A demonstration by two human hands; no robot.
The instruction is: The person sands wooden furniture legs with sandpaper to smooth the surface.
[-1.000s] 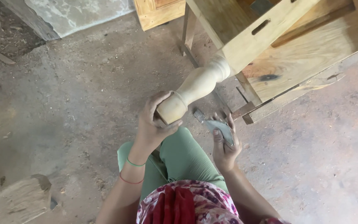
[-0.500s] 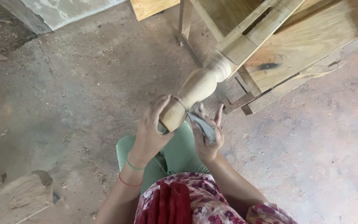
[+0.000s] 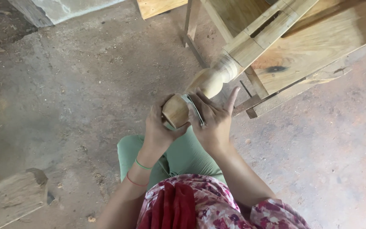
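Observation:
A turned wooden furniture leg (image 3: pixel 206 82) sticks out toward me from a pale wooden frame (image 3: pixel 259 40) lying on its side. My left hand (image 3: pixel 159 127) grips the rounded foot end of the leg (image 3: pixel 175 111) from the left. My right hand (image 3: pixel 212 118) presses a grey sheet of sandpaper (image 3: pixel 193 108) flat against the right side of that foot, fingers spread over it.
A wooden panel with a dark knot (image 3: pixel 314 48) lies behind the frame. Thin wooden slats (image 3: pixel 250 104) lie under it on the dusty concrete floor. A rough wooden block (image 3: pixel 11 197) sits at the lower left. My green-clad knees (image 3: pixel 183 154) are below the hands.
My right hand has brought the sandpaper up from beside the leg and now presses it on the foot end. My left hand shifted its grip lower on the foot.

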